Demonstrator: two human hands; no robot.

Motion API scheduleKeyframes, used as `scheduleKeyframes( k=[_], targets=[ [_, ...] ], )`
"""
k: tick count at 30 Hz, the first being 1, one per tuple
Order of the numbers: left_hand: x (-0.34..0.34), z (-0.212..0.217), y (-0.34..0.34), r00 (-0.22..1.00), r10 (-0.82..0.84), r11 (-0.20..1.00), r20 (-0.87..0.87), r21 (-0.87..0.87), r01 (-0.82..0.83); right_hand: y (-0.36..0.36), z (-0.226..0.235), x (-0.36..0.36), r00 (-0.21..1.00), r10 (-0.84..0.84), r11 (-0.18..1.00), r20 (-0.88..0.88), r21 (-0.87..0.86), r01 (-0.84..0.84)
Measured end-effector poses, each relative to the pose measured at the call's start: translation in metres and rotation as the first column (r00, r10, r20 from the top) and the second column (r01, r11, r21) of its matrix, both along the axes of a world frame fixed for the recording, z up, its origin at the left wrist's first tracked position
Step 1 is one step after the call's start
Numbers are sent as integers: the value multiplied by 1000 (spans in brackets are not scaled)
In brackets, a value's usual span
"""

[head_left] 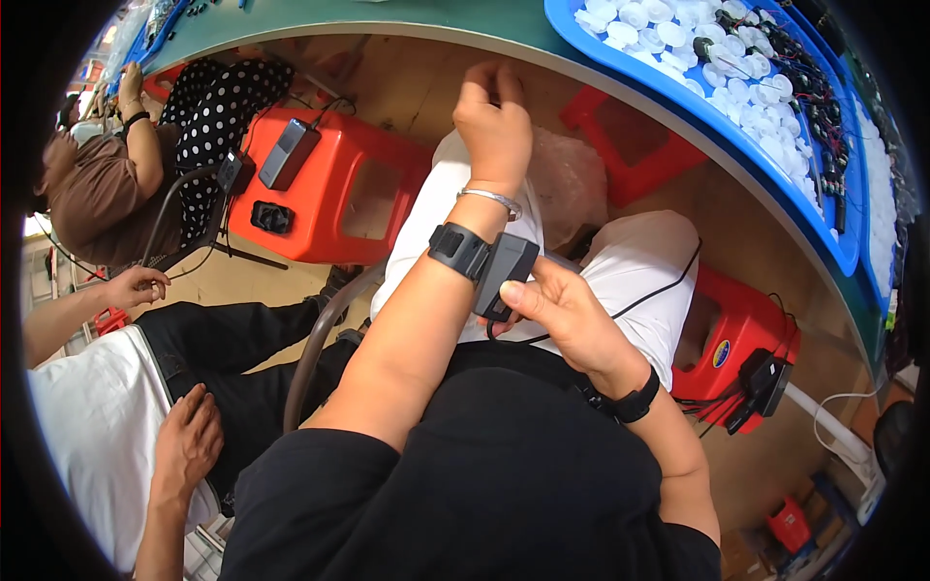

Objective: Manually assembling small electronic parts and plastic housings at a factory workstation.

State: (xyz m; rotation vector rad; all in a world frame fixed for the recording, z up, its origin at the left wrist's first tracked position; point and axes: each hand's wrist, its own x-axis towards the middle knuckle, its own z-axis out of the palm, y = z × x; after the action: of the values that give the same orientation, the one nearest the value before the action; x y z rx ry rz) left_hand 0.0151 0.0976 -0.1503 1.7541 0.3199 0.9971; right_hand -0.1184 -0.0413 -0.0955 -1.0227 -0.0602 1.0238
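My right hand (572, 310) grips a black rectangular device (508, 275) with a cable, its thumb on the front face. The device rests against the black wrist strap (459, 251) on my left forearm. My left hand (494, 126) is raised past my lap, fingers curled in loosely, with nothing visible in them. A silver bracelet (492, 200) circles that wrist above the strap. On my right wrist sits another black band (636, 395). The black cable (620, 315) loops from under the device across my white trousers.
Ahead curves a green table edge (387, 21) with blue trays (572, 34) of white plastic discs and wired black parts. Red stools (339, 184) stand left and right, carrying black boxes (290, 153) and cables. A person in white (87, 436) sits close on my left; another in brown (107, 203) sits beyond.
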Motion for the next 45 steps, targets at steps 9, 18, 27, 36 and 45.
scheduleKeyframes(
  k=[9, 18, 27, 36, 45],
  targets=[
    [-3, 1, 24, 964, -224, -440, 144, -898, 32, -9, 3, 1, 849, -7, 953, 528, -253, 165],
    [-3, 1, -13, 966, -236, -264, 110, -963, 45, -1, -5, 6, 384, -38, 938, 923, -100, 333],
    [1, 31, -33, 974, -171, 698, 145, -680, 224, -1, 3, -2, 516, -7, 916, 857, -201, 346],
    [-44, 66, -44, 759, -551, 827, -346, -107, 552, -25, -9, 6, 525, 93, 981, 846, -167, 96],
    [-138, 138, -119, 451, -815, 93, -364, 686, 721, -13, 12, 28, 939, 211, 955, 270, 147, -257]
  ],
)
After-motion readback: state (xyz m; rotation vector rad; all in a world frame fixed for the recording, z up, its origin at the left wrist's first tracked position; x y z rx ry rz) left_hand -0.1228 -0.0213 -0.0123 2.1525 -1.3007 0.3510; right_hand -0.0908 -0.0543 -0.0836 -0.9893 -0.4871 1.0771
